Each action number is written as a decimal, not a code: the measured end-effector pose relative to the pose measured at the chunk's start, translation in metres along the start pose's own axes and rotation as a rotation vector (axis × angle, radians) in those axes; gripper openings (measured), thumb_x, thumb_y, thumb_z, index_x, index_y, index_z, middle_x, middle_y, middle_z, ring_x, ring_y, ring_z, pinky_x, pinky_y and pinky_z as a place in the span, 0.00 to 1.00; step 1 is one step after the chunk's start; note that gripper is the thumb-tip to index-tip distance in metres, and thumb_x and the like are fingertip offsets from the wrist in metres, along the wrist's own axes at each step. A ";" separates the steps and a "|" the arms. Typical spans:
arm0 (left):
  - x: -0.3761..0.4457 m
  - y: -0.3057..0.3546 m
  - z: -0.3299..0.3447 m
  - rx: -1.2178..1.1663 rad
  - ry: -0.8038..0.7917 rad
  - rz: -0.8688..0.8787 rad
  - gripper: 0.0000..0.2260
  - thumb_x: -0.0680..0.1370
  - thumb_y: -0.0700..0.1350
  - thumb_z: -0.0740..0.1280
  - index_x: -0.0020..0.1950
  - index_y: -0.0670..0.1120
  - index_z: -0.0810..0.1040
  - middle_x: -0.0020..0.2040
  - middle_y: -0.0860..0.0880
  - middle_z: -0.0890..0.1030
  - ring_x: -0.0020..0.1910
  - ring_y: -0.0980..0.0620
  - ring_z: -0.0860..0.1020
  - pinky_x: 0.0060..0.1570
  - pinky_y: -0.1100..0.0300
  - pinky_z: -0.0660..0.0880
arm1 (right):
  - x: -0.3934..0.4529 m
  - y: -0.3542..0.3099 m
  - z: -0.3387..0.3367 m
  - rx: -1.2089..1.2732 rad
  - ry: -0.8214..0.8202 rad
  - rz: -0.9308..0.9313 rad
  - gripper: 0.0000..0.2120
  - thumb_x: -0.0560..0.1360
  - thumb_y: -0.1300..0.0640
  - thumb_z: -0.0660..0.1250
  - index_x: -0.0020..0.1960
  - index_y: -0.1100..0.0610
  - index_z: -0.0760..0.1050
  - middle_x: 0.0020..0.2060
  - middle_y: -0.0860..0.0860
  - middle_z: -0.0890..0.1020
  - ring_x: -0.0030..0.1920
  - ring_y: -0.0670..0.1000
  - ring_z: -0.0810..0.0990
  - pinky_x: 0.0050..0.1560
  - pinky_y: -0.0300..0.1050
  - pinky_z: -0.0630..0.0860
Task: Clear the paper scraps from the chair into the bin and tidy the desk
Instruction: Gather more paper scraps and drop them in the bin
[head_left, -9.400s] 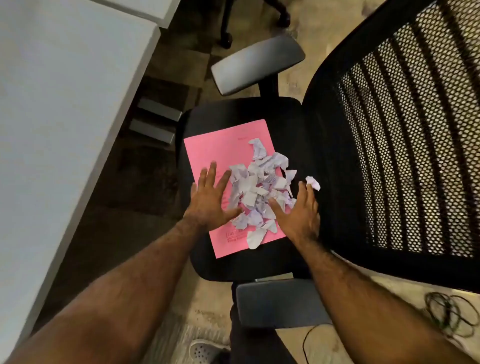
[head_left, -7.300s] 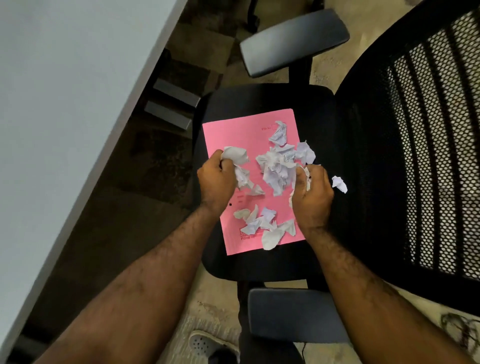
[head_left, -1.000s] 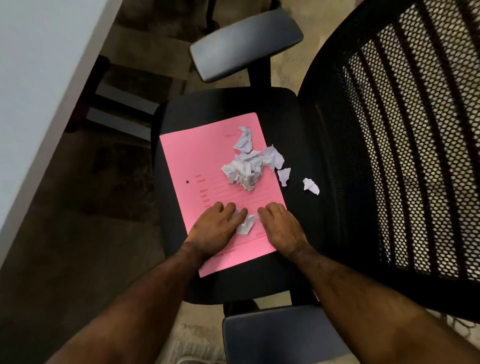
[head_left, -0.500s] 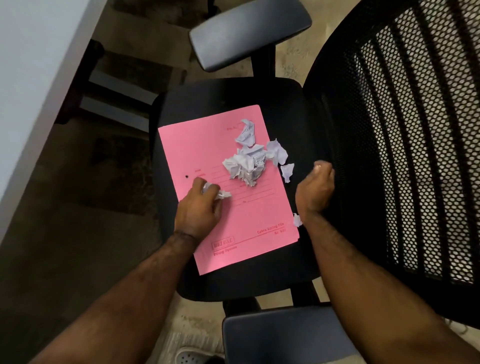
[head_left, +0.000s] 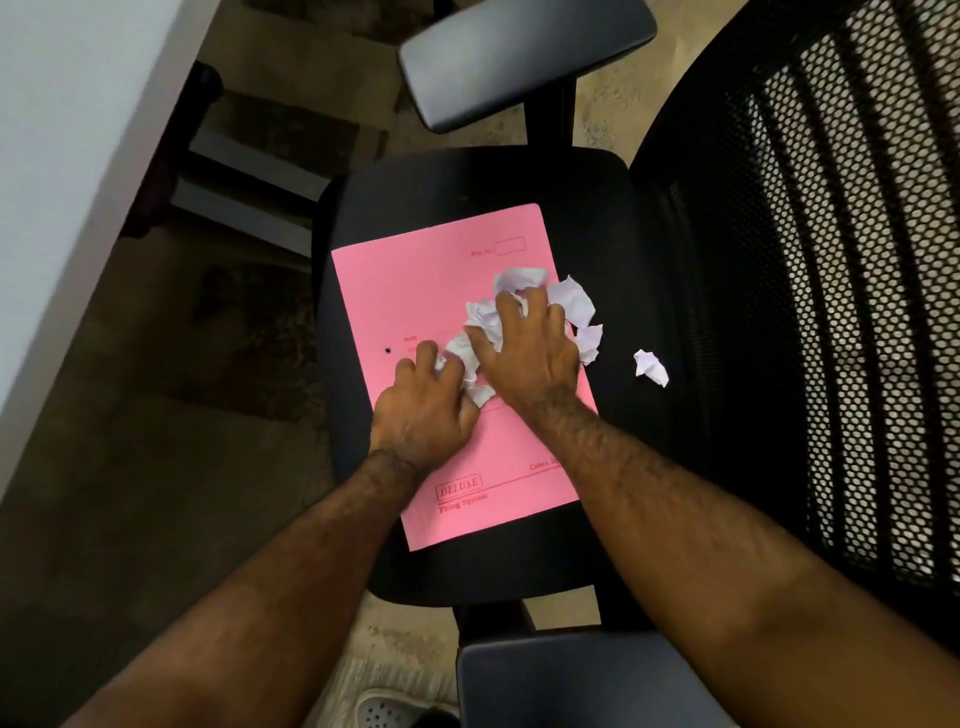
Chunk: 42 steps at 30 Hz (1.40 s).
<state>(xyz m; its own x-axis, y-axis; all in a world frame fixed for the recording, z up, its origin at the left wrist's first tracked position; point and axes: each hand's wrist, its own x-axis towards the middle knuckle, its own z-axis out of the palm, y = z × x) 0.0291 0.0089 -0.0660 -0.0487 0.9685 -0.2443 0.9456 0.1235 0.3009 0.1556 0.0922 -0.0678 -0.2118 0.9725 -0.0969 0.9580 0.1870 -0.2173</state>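
Note:
A pink file folder (head_left: 415, 291) lies flat on the black seat of the office chair (head_left: 519, 176). A small pile of crumpled white paper scraps (head_left: 574, 301) sits on the folder's right half. My right hand (head_left: 530, 353) is spread over the pile, fingers curled into it. My left hand (head_left: 423, 405) is right beside it, closed around a few scraps at the pile's near left edge. One loose scrap (head_left: 650, 367) lies on the bare seat to the right of the folder.
The chair's mesh backrest (head_left: 831, 260) rises on the right. One armrest (head_left: 519, 52) is at the far side, another (head_left: 571, 680) at the near side. A white desk edge (head_left: 67, 156) runs along the left. My shoe (head_left: 384, 709) shows on the floor below.
My right hand came back from the seat's right side onto the scrap pile. My left hand, holding scraps, moved right to meet it. The pile is now pressed between both hands.

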 end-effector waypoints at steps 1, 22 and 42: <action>0.000 0.000 0.000 0.026 -0.006 0.008 0.22 0.77 0.60 0.57 0.62 0.46 0.71 0.62 0.43 0.72 0.50 0.44 0.75 0.32 0.56 0.74 | -0.002 0.004 0.001 0.023 -0.014 -0.019 0.23 0.76 0.40 0.63 0.63 0.55 0.72 0.59 0.58 0.74 0.54 0.59 0.75 0.37 0.52 0.76; -0.058 0.013 -0.074 -0.318 0.184 -0.240 0.09 0.80 0.46 0.62 0.48 0.41 0.75 0.48 0.41 0.76 0.36 0.39 0.76 0.33 0.55 0.65 | -0.060 -0.018 -0.067 0.441 0.135 -0.025 0.15 0.76 0.53 0.69 0.59 0.60 0.75 0.48 0.58 0.77 0.41 0.57 0.79 0.38 0.45 0.75; -0.446 -0.117 -0.048 -0.624 0.977 -1.312 0.09 0.79 0.44 0.66 0.40 0.42 0.75 0.37 0.46 0.77 0.34 0.50 0.72 0.34 0.59 0.64 | -0.322 -0.276 -0.034 0.442 -0.374 -0.892 0.13 0.74 0.57 0.72 0.57 0.59 0.76 0.48 0.56 0.75 0.38 0.56 0.78 0.34 0.50 0.77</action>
<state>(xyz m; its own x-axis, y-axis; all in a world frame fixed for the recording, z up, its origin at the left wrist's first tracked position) -0.0757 -0.4273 0.0523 -0.9928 -0.0976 -0.0694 -0.1178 0.6927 0.7116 -0.0341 -0.2678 0.0562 -0.9209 0.3897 -0.0045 0.2875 0.6715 -0.6830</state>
